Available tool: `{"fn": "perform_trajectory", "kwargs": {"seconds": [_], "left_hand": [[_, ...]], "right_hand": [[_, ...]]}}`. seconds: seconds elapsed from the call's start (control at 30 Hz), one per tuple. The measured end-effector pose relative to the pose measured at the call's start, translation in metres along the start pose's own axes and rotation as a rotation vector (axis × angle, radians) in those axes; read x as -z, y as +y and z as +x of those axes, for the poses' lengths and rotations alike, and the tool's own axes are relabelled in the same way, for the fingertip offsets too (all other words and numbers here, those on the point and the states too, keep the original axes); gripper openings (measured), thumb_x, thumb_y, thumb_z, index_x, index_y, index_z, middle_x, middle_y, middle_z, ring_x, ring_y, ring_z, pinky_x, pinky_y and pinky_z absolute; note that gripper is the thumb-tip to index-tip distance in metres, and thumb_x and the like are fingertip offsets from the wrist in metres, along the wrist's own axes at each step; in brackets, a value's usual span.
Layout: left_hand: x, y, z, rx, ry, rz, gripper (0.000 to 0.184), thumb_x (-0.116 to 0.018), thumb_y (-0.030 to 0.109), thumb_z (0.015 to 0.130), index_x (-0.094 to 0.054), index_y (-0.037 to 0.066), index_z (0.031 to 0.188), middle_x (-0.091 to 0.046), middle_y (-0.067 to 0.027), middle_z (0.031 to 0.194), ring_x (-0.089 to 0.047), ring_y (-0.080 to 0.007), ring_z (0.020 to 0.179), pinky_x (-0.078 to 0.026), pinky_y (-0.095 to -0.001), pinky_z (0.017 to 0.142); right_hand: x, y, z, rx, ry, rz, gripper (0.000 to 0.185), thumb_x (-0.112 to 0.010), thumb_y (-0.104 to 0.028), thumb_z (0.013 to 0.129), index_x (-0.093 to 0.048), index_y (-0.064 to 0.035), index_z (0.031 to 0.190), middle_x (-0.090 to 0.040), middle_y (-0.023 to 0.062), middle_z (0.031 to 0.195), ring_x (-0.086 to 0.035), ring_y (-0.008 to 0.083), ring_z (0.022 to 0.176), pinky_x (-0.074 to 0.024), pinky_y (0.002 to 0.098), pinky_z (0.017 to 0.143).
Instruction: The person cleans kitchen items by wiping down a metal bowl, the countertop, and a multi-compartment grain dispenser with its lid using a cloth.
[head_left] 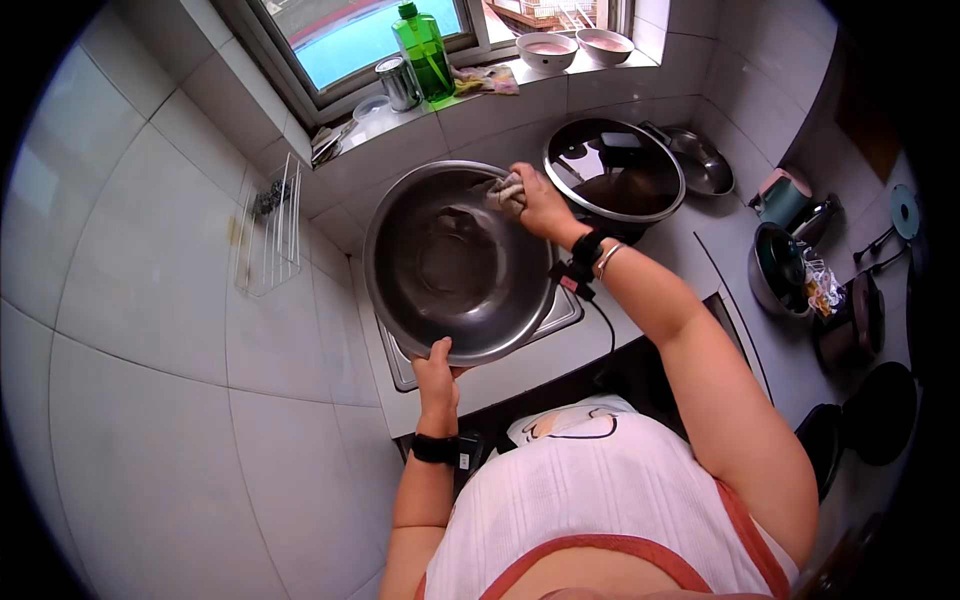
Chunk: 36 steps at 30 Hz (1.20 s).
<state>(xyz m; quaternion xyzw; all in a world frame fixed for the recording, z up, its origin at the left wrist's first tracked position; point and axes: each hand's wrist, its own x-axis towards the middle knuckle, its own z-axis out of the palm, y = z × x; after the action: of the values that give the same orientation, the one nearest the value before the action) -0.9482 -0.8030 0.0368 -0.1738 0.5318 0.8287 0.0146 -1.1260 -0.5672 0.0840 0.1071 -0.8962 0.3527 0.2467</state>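
A large stainless steel basin point(440, 262) is tilted toward me above the sink point(565, 312), its shiny inside showing. My left hand point(436, 375) grips the near rim, thumb over the edge and fingers hidden beneath. On the far right of the basin, my right hand point(543, 205) is closed around a crumpled greyish cloth point(508, 194), which lies against the inner wall near the rim.
A wok with a glass lid point(615, 170) stands right of the basin, a smaller pan point(700, 160) behind it. The windowsill holds a green bottle point(424, 55), a can point(399, 84) and bowls point(547, 52). A wire rack point(272, 230) hangs on the left wall.
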Motion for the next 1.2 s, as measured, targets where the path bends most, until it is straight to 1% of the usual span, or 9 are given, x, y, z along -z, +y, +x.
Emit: {"fn": "perform_trajectory", "kwargs": {"seconds": [0.17,0.3,0.43,0.53,0.77,0.87,0.97,1.07,1.2], "left_hand": [[-0.026,-0.014,0.014,-0.14,0.183,-0.18,0.038,-0.057,0.004,0.078,-0.047,0.002,0.114,-0.056,-0.0081,0.103,-0.062,-0.0211,0.086,-0.059,-0.0327,0.061],[-0.05,-0.058,0.017,-0.158,0.198,-0.26,0.04,-0.062,0.014,0.084,-0.043,0.008,0.119,-0.052,-0.0051,0.112,-0.056,-0.0176,0.096,-0.052,-0.0315,0.073],[0.0,-0.052,0.023,-0.059,-0.088,-0.109,0.066,-0.065,0.025,0.085,-0.023,0.015,0.135,-0.045,-0.0046,0.122,-0.049,-0.0192,0.109,-0.045,-0.0372,0.086],[0.031,-0.016,0.031,-0.236,0.181,0.117,0.081,-0.066,0.029,0.085,-0.01,0.008,0.14,-0.031,-0.0134,0.139,-0.034,-0.026,0.126,-0.034,-0.0426,0.098],[0.017,0.013,0.035,-0.584,-0.094,0.815,0.075,-0.065,0.017,0.084,-0.016,0.0,0.139,-0.037,-0.0227,0.135,-0.043,-0.0257,0.121,-0.034,-0.0346,0.099],[0.032,-0.012,0.036,-0.618,-0.064,0.723,0.055,-0.051,0.007,0.086,-0.028,-0.002,0.135,-0.049,-0.0203,0.124,-0.054,-0.0278,0.109,-0.039,-0.0319,0.093],[0.056,-0.014,0.027,-0.113,-0.094,0.315,0.047,-0.052,0.006,0.084,-0.038,-0.001,0.129,-0.054,-0.0153,0.117,-0.06,-0.0247,0.098,-0.049,-0.0317,0.081],[0.027,0.006,-0.004,-0.053,0.074,0.02,0.036,-0.054,0.008,0.082,-0.047,0.002,0.117,-0.058,-0.0082,0.101,-0.06,-0.0177,0.087,-0.056,-0.0311,0.057],[0.01,-0.01,0.009,0.001,0.167,-0.165,0.03,-0.058,0.009,0.082,-0.049,0.005,0.111,-0.056,-0.0047,0.098,-0.06,-0.0146,0.084,-0.055,-0.0303,0.056]], "right_hand": [[-0.052,-0.012,-0.079,-0.668,-0.043,0.838,0.039,-0.064,0.0,0.069,-0.054,-0.0041,0.106,-0.061,0.005,0.096,-0.059,0.0197,0.089,-0.0481,0.034,0.078],[-0.097,-0.031,-0.124,-1.165,0.037,1.164,0.052,-0.062,0.01,0.062,-0.052,-0.0026,0.111,-0.057,0.0067,0.096,-0.058,0.0229,0.086,-0.0496,0.0347,0.075],[-0.039,-0.005,-0.068,-0.651,0.026,0.77,0.04,-0.063,0.007,0.066,-0.059,-0.0048,0.104,-0.065,0.0065,0.096,-0.062,0.0183,0.087,-0.0513,0.0301,0.073],[0.016,-0.029,-0.013,0.009,0.05,0.29,0.026,-0.064,-0.005,0.076,-0.063,-0.0071,0.103,-0.067,0.0141,0.087,-0.066,0.0251,0.08,-0.0508,0.0301,0.069],[-0.003,-0.145,0.001,1.168,-0.586,-0.637,0.013,-0.063,-0.015,0.076,-0.057,-0.0144,0.087,-0.064,0.0012,0.086,-0.065,0.0191,0.083,-0.0535,0.0302,0.065],[-0.004,-0.148,0.016,1.215,-0.546,-0.478,0.015,-0.062,-0.016,0.076,-0.056,-0.0144,0.09,-0.063,0.003,0.09,-0.064,0.0187,0.084,-0.0529,0.0294,0.066],[0.01,-0.109,0.052,0.79,-0.422,-0.09,0.045,-0.068,-0.011,0.066,-0.055,-0.0135,0.109,-0.063,0.0062,0.095,-0.062,0.0288,0.088,-0.0517,0.0358,0.071],[0.006,-0.06,0.044,0.161,-0.227,0.313,0.026,-0.067,-0.01,0.07,-0.061,-0.0076,0.095,-0.064,0.0186,0.084,-0.06,0.0377,0.083,-0.0476,0.0409,0.068],[-0.035,-0.043,-0.054,-0.674,-0.234,0.861,0.028,-0.061,-0.001,0.073,-0.059,-0.0055,0.101,-0.06,0.002,0.092,-0.06,0.0172,0.085,-0.0501,0.0335,0.072]]}}
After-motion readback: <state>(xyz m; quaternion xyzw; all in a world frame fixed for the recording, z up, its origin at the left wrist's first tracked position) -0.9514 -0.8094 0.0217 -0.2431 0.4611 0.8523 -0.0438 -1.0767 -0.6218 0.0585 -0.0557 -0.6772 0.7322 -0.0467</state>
